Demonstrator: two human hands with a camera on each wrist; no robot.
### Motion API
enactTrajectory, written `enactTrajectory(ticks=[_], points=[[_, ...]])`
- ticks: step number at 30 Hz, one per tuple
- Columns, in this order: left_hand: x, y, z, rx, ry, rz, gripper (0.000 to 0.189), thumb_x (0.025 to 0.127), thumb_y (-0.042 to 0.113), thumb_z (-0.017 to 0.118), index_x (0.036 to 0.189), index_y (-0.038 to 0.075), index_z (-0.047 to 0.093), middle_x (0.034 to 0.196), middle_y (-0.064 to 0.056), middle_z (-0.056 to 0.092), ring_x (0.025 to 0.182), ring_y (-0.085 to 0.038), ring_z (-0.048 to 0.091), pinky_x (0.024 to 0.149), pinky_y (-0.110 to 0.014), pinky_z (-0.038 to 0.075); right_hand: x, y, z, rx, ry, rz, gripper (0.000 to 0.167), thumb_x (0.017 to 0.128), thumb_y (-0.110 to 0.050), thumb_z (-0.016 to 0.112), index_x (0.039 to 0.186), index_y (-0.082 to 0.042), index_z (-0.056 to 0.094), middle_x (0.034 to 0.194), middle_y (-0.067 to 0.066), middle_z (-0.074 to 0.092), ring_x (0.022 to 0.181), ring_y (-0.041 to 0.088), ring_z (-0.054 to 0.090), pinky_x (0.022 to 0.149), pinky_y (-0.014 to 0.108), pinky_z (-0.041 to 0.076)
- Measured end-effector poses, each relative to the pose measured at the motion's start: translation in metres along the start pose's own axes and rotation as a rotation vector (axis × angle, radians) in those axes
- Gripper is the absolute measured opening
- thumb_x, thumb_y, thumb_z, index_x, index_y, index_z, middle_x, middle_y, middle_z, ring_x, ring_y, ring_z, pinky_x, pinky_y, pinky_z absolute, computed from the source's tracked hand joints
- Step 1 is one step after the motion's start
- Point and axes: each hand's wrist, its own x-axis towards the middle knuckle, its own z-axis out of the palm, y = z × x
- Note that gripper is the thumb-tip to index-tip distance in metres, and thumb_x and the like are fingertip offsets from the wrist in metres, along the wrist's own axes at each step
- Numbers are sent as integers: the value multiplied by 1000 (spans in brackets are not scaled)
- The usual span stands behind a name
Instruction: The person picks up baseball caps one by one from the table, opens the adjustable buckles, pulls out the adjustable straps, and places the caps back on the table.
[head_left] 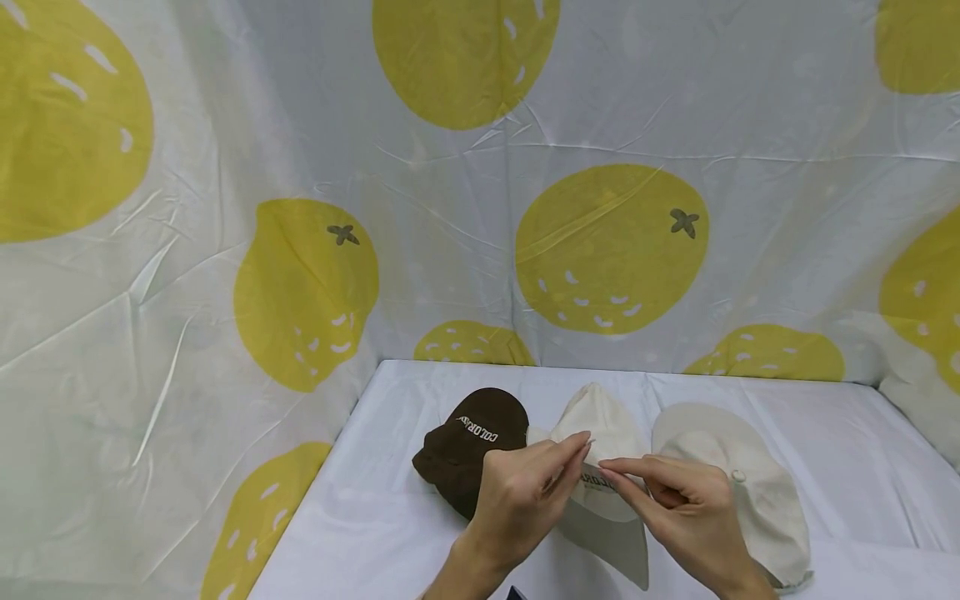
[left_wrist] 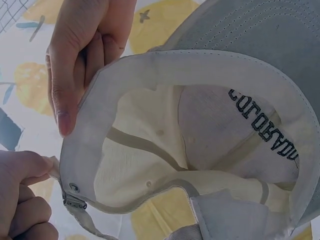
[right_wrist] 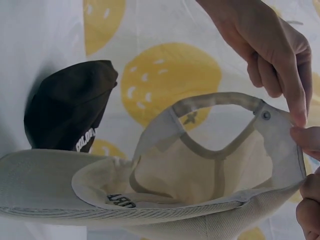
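Observation:
An off-white baseball cap (head_left: 596, 412) with dark COLORADO lettering is held between both hands, its grey-looking brim (head_left: 611, 537) pointing down towards me. With thumb and forefinger, my left hand (head_left: 517, 496) pinches the strap end at the back of the cap. In the left wrist view, the metal buckle (left_wrist: 75, 202) sits on the strap (left_wrist: 85, 220) just below those fingertips. My right hand (head_left: 693, 508) pinches the edge of the cap's band close by. The cap's inside (right_wrist: 185, 170) and back opening show in the right wrist view.
A dark brown cap (head_left: 487, 417) with white lettering lies on the white-covered table (head_left: 345, 508) left of the hands. Another off-white cap (head_left: 772, 500) lies to the right, partly behind my right hand. A lemon-print curtain (head_left: 442, 217) hangs around the back and left.

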Motion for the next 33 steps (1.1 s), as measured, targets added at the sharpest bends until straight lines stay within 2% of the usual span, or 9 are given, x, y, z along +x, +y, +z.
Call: enactTrajectory(ticks=[6,11,18,23,28,33], points=[[0,0,0,-54,19,-23,10,92,0,72,98,2,79,55,7,59,45,3,37,52,0,25,-1,0,0,-3,-4,-3,7,86,0,82,92,0,80,56,-8,32,52,1,20,45,9,18],[0,0,0,-98,50,-51,9,92,-2,73,97,0,79,60,4,66,46,2,37,51,0,26,-5,2,1,6,-14,12,9,84,1,83,93,0,80,56,-8,40,50,0,22,44,8,20],[1,1,1,-153,120,-81,22,76,-10,83,95,0,79,68,0,73,47,2,33,49,-2,24,-7,2,2,15,-27,9,10,84,1,83,94,0,80,55,-8,33,50,0,23,43,9,20],[2,1,1,-172,130,-80,20,76,-10,83,94,0,79,73,-2,76,47,2,31,49,-2,23,-6,1,2,14,-28,16,9,89,-7,81,93,0,80,54,-8,33,49,1,22,43,9,19],[3,2,2,-168,137,-77,20,76,-8,86,93,1,79,74,-3,77,48,2,31,49,-2,23,-7,0,3,-14,-25,27,17,94,-18,77,91,0,80,53,-8,34,48,2,22,44,8,20],[3,2,1,-150,152,-82,20,76,-8,86,93,1,79,69,-1,74,48,2,31,49,-3,23,-7,0,4,-17,-31,36,17,93,-18,77,92,-1,80,53,-8,33,48,3,21,44,8,20]])
